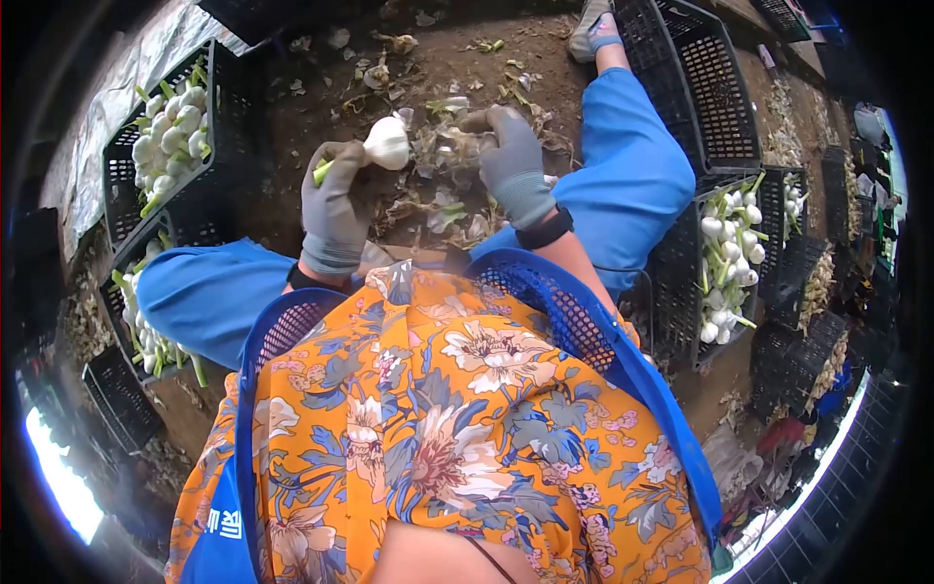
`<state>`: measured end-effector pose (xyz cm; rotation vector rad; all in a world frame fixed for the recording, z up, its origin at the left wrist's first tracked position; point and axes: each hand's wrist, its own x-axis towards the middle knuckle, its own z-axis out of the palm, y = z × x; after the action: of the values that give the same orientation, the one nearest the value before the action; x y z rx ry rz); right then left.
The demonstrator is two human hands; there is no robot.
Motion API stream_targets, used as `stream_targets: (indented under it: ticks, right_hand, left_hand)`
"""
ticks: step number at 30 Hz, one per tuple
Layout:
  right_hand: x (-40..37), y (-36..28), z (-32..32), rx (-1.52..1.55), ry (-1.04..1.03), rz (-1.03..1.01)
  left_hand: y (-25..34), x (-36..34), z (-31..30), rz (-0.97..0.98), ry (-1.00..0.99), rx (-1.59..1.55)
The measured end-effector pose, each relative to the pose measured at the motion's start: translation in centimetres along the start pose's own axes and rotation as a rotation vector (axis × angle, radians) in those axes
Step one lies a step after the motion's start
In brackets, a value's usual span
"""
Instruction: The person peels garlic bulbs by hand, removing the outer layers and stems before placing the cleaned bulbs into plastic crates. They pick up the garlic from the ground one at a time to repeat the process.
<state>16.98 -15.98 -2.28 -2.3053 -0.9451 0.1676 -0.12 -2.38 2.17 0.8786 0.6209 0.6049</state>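
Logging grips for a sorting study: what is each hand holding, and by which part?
The left hand grips a white bulb by its green stalk. The right hand rests among loose peelings; whether it holds any cannot be told.

Bare dirt floor littered with husks, black plastic crates all round, daylight at edges

The cloth hides the basket's inside. Just beyond the basket, the left hand wraps most of the bulb's stem, and the right hand's fingertips sink among peels; whether they grip anything is unclear. Far right of the basket, small crates blur; beyond it, the edge cuts a shoe.
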Motion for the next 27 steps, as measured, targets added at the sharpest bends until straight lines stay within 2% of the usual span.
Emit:
stream_targets:
  ticks: [2,3,5,7,9,10,12,13,14,16,18,19,20,22,24,25,27]
  right_hand:
    - [0.1,-0.4,-1.4,0.51,-0.087,0.012]
    - [0.1,-1.0,-2.0,0.51,-0.081,0.016]
    - [0.0,-2.8,-2.7,0.797,-0.172,0.135]
    - [-0.1,-4.6,-3.6,0.819,-0.155,0.105]
    - [-0.6,-6.2,-4.0,0.804,-0.144,0.073]
    - [-0.7,-6.0,-3.5,0.802,-0.14,0.08]
    - [-0.4,-4.7,-2.2,0.674,-0.136,0.071]
    - [-0.2,-4.1,-1.7,0.435,-0.061,0.055]
    - [-0.4,-2.7,-0.7,0.436,-0.06,0.057]
    - [-0.5,0.1,0.9,0.184,0.006,0.014]
    - [-1.0,-1.3,-1.4,0.273,-0.014,0.023]
    - [-0.8,-2.4,-2.6,0.525,-0.08,0.076]
    - [-0.7,-2.5,-3.6,0.762,-0.123,0.136]
    - [-2.0,0.7,0.8,1.492,-0.25,0.356]
    - [-3.5,3.0,2.0,0.792,-0.016,-0.258]
    - [-4.0,-0.3,-4.2,1.555,-0.224,0.289]
    - [-5.8,2.5,-8.9,1.238,0.102,0.105]
  left_hand:
    - [-0.5,0.8,-0.9,-0.106,-0.078,-0.316]
    - [-0.4,0.8,-0.8,-0.142,-0.065,-0.353]
    - [0.1,0.7,-0.4,-0.133,-0.124,-0.271]
    - [0.4,0.3,0.2,-0.13,-0.181,-0.194]
    - [0.5,-0.3,0.9,0.038,-0.118,0.246]
    - [0.4,-0.5,0.9,0.032,-0.122,0.246]
    - [0.5,-0.8,0.7,0.229,-0.183,0.419]
    - [0.6,-1.0,0.8,0.229,-0.183,0.421]
    - [0.8,-1.1,1.0,0.214,-0.184,0.383]
    - [1.2,-0.9,1.3,0.195,-0.181,0.305]
    - [1.0,-1.0,0.2,0.26,-0.205,0.425]
    - [0.7,-0.5,0.0,0.328,-0.252,0.54]
    - [0.7,-0.8,0.7,0.264,-0.256,0.522]
    - [-0.5,0.0,0.9,0.314,-0.482,0.675]
    - [-0.4,-1.3,4.0,0.15,-0.614,0.456]
    - [-0.6,-1.3,4.8,0.135,-0.686,0.424]
    - [-0.5,-1.6,4.9,0.083,-0.646,0.363]
